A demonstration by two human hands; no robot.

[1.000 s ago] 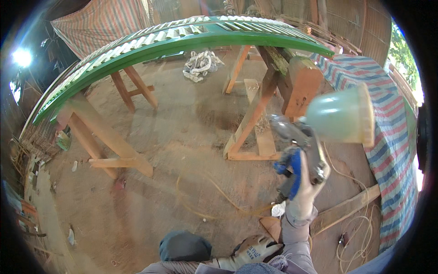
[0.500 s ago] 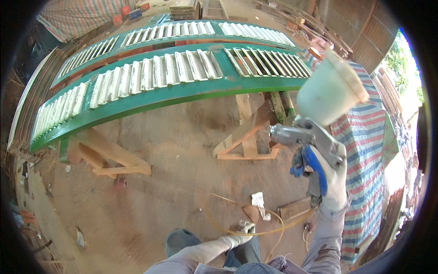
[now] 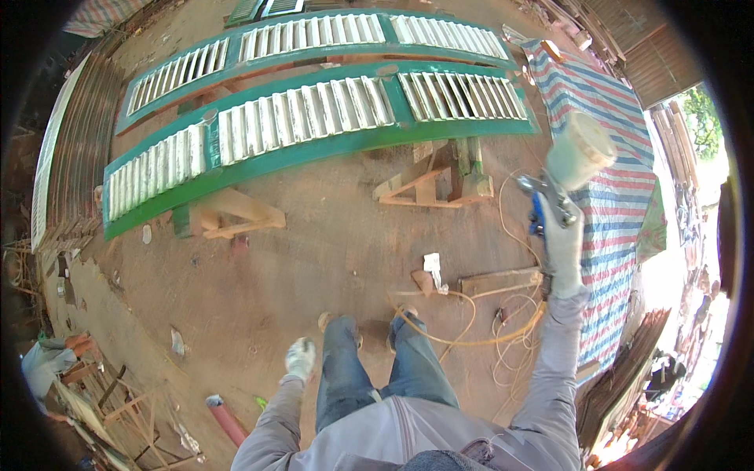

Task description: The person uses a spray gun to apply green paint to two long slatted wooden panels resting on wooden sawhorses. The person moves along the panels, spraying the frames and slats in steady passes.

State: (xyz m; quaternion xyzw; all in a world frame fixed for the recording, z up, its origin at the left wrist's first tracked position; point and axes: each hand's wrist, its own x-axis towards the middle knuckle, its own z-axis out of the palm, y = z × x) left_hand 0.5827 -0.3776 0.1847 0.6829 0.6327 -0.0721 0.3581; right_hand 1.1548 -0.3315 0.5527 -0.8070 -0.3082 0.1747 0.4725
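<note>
A gloved right hand (image 3: pixel 564 239) closes around a spray gun (image 3: pixel 567 174) near a green-framed louvered shutter (image 3: pixel 306 115). The left hand (image 3: pixel 300 359) curls, contents unclear. Steady, level passes should spray most evenly.

My right hand (image 3: pixel 563 239) grips a spray gun (image 3: pixel 555 200), its cup (image 3: pixel 579 153) above my fingers (image 3: pixel 538 217), striped sheeting (image 3: pixel 603 235) to their right; well beyond my left hand (image 3: pixel 300 359) lies a green louvred panel (image 3: pixel 306 114).

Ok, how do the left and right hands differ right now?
The right hand grips a spray gun; the left hand shows no tool. The right hand is farther forward; the left hand is closer in, beside the left leg. Both wear pale gloves.
</note>
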